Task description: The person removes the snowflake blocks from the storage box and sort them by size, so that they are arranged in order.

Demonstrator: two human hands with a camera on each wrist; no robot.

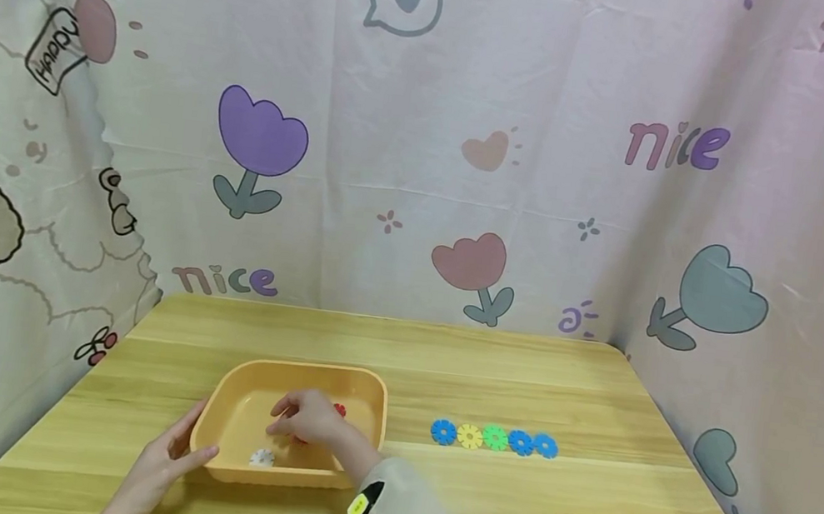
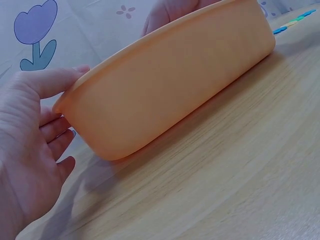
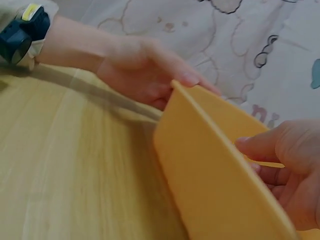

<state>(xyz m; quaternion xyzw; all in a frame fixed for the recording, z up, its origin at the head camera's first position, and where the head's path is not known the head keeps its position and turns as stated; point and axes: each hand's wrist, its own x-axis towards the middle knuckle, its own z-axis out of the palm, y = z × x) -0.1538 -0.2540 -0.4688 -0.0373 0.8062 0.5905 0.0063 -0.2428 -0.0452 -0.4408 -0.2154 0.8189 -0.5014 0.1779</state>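
A yellow-orange plastic tub sits on the table, left of centre. My left hand holds its left end, thumb on the rim and fingers along the outer wall. Inside the tub is my right hand, its fingers loosely bent and pointing left over the floor. In the right wrist view, thumb and fingers of this right hand stand apart behind the wall, with nothing visible between them. A white notched plastic disc lies near the tub's front. One red disc shows behind the right hand, and more red shows under it.
Right of the tub, a row of notched discs lies on the wooden table: a blue disc, a yellow disc, a green disc and two more blue ones. A printed curtain hangs behind the table.
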